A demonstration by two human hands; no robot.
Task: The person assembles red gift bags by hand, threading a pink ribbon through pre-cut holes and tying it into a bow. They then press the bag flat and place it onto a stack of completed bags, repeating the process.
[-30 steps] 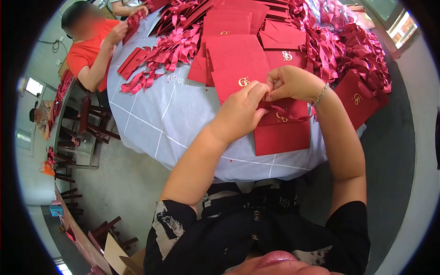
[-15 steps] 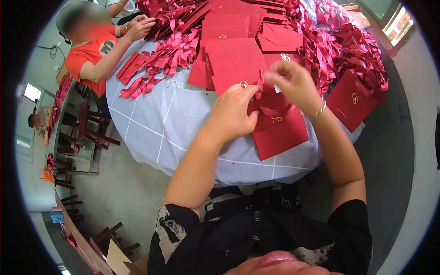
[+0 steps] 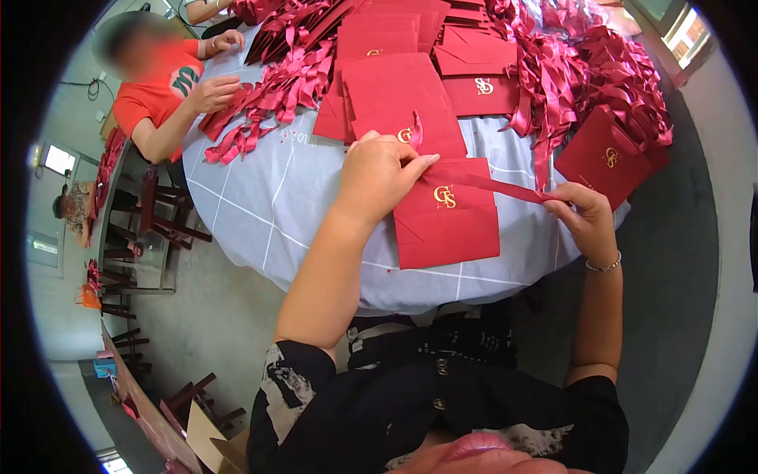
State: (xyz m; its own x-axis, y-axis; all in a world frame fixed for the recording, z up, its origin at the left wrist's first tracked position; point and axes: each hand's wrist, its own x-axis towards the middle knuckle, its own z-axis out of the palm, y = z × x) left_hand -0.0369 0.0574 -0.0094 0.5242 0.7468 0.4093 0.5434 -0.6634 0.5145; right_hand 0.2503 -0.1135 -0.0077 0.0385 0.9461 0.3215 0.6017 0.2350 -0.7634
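Note:
A dark red ribbon (image 3: 493,186) is stretched between my two hands, above a red paper bag (image 3: 450,237) that lies flat with a gold emblem. My left hand (image 3: 380,178) pinches the ribbon's left part near the bag's top edge, and a short ribbon end stands up beyond the fingers. At the right, my right hand (image 3: 586,215) grips the other end between thumb and fingers, out past the bag's side. Just beyond my left hand lies a stack of red bags (image 3: 403,95).
Heaped ribbons (image 3: 545,87) and ribboned red bags (image 3: 608,158) lie at the right of the cloth-covered table (image 3: 316,253). More ribbons (image 3: 296,87) are at the left. Across the table a co-worker in an orange shirt (image 3: 162,99) has both hands over it. Wooden stools (image 3: 170,209) stand on the floor.
My right hand has moved right and toward me, drawing the ribbon out straight. My left hand and the bag have shifted slightly left. The co-worker's hands have moved apart.

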